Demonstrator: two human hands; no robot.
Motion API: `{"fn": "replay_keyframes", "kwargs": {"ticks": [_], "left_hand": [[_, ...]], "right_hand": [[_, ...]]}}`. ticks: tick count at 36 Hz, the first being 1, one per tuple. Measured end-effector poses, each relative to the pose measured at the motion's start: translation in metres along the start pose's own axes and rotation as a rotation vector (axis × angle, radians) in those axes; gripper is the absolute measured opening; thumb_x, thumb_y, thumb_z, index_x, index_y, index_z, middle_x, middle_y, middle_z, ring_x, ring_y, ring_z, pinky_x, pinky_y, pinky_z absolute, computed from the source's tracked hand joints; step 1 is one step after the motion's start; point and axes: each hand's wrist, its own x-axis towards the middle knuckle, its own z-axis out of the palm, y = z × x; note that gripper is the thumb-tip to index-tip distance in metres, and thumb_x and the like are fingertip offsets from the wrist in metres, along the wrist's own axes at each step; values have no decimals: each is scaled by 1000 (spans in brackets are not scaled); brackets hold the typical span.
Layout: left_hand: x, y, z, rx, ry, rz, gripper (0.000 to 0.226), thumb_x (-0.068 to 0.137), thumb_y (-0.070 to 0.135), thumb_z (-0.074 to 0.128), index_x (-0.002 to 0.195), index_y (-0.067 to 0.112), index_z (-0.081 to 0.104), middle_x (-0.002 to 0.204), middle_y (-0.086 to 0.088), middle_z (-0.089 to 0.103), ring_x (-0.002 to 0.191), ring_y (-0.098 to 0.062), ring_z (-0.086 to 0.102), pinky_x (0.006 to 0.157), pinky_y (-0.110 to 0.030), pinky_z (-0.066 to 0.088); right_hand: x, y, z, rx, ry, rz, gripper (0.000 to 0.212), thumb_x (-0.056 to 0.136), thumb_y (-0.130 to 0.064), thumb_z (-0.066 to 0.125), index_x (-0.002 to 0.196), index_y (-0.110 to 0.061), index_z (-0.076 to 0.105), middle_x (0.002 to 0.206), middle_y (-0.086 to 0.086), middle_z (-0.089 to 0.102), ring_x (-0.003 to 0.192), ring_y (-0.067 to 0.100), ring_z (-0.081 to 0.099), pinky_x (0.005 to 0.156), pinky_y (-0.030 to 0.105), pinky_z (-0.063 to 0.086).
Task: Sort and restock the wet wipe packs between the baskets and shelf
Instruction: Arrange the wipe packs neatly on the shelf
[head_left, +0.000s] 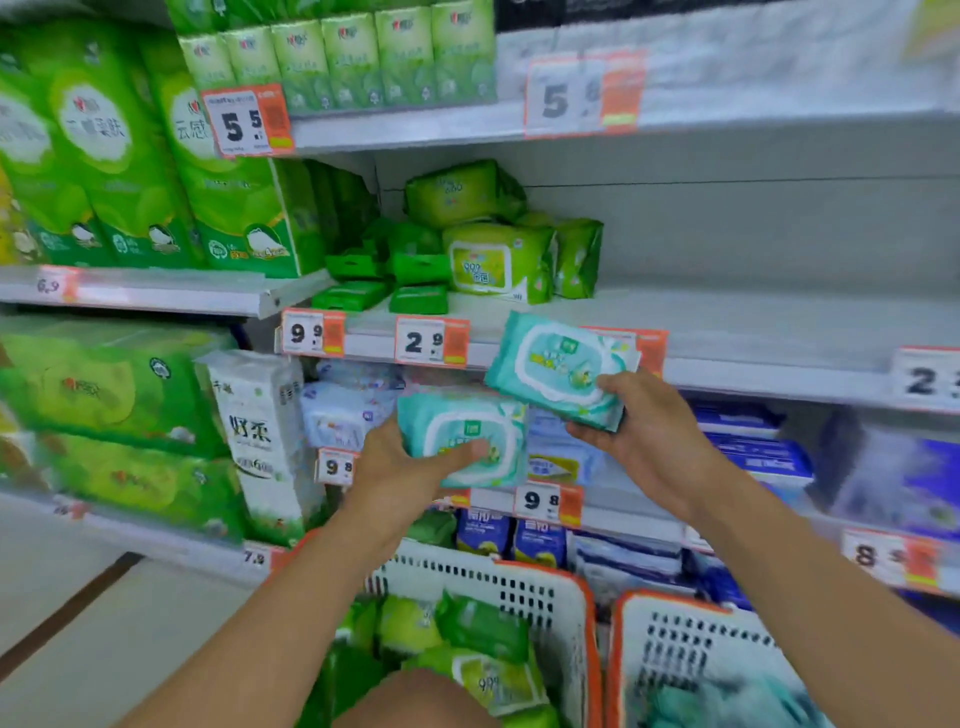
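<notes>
Both hands are raised in front of the shelving in the head view, each holding one teal wet wipe pack. By the left hand a teal pack is gripped from its lower left corner, the thumb laid across its white flip label. By the right hand a second teal pack is pinched at its right end, thumb on top and fingers beneath, and is held tilted just before the front edge of the middle shelf.

On that shelf, toward its left end, yellow-green wipe packs are piled, with small dark green flat packs lying at the front edge beside them. Orange-framed price tags are fixed along the shelf lip.

Below the arms two white baskets with orange rims are seen side by side. Green and yellow-green packs are held in the left basket; teal packs, blurred, are glimpsed in the right basket. Large green tissue bundles are stacked on the shelves to the left.
</notes>
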Motion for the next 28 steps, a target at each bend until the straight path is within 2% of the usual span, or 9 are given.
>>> {"fn": "replay_keyframes", "kwargs": {"ticks": [5, 9, 14, 16, 21, 25, 28], "left_hand": [[-17, 9, 6, -111, -89, -94, 42, 75, 7, 78, 114, 10, 65, 104, -7, 76, 93, -27, 74, 73, -40, 62], [-20, 17, 11, -180, -110, -117, 44, 74, 8, 77, 116, 7, 63, 108, -11, 74, 96, -30, 73, 76, -42, 62], [-21, 30, 26, -182, -151, -92, 44, 74, 7, 76, 115, 9, 63, 107, -10, 75, 93, -27, 74, 72, -39, 62], [-21, 34, 34, -172, -161, -91, 38, 78, 3, 74, 114, 9, 63, 106, -10, 75, 93, -28, 74, 73, -40, 62], [-21, 41, 59, -140, -215, -103, 32, 82, -1, 72, 112, 7, 64, 105, -11, 75, 92, -27, 74, 73, -39, 62], [-21, 38, 88, -76, -301, -157, 35, 79, -3, 74, 111, 7, 63, 102, -10, 76, 90, -26, 74, 70, -38, 63], [-24, 23, 116, -48, -358, -202, 44, 78, -3, 76, 117, 9, 61, 106, -10, 75, 89, -25, 74, 64, -36, 62]], "right_hand": [[-19, -12, -15, -78, -25, -68, 22, 100, -4, 49, 111, -14, 65, 115, 8, 73, 99, 23, 71, 78, 40, 62], [-27, -25, -24, -103, -14, -108, 24, 100, -4, 48, 115, -14, 64, 115, 8, 73, 100, 23, 70, 82, 43, 60], [-35, -41, -37, -138, 1, -139, 23, 100, -6, 50, 118, -12, 63, 112, 5, 74, 108, 28, 69, 87, 49, 59], [-39, -47, -44, -146, 11, -148, 24, 101, -6, 49, 121, -10, 61, 117, 8, 72, 111, 30, 68, 87, 48, 59], [-51, -57, -74, -109, 17, -138, 27, 100, -5, 49, 124, -13, 60, 121, 9, 71, 108, 28, 69, 73, 35, 61], [-64, -56, -116, -112, 88, -102, 25, 97, -2, 53, 116, -15, 63, 119, 10, 71, 101, 27, 72, 72, 41, 62], [-78, -51, -158, -104, 178, -40, 25, 93, 0, 55, 111, -16, 62, 118, 15, 70, 101, 34, 69, 72, 46, 62]]}}
